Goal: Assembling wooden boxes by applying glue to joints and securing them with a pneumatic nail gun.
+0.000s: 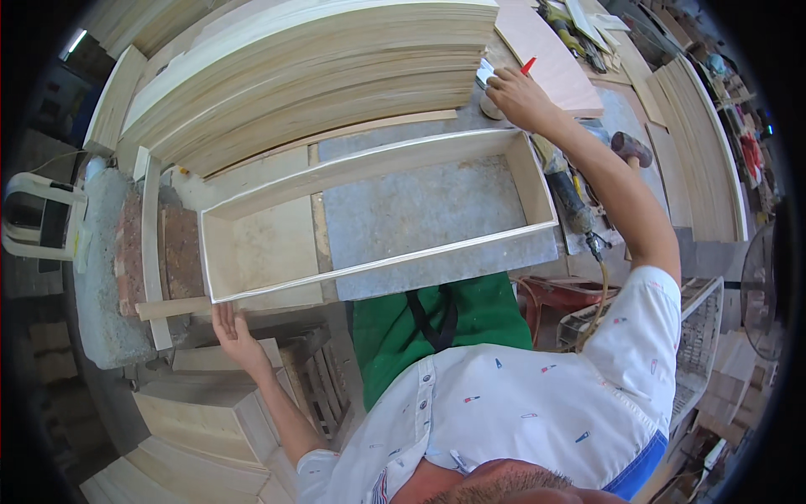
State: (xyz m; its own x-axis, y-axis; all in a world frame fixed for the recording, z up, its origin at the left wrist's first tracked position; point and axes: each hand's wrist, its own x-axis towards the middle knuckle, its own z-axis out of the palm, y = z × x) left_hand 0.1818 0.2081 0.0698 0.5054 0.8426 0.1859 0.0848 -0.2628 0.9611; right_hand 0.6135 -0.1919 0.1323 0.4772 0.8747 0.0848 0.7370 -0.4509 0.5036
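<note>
A long rectangular wooden frame [378, 262] of thin pale boards lies on the work surface in front of me, with no panel across its top. Below its near left corner is my left hand [237, 338], fingers stretched out and fingertips against or just under the corner. My right hand [519, 99] reaches beyond the frame's far right corner, closed around a slim red-handled tool [528, 65]. Its working end is hidden by the hand. Just under that hand stands a small round container [493, 109], partly covered by my fingers.
A tall stack of pale boards [336, 84] rises behind the frame. To the right lie a pneumatic tool [573, 206] with a hose and a mallet [631, 148]. More board stacks [701, 151] stand far right. Wooden boxes [201, 416] sit at lower left, beside a concrete block [105, 260].
</note>
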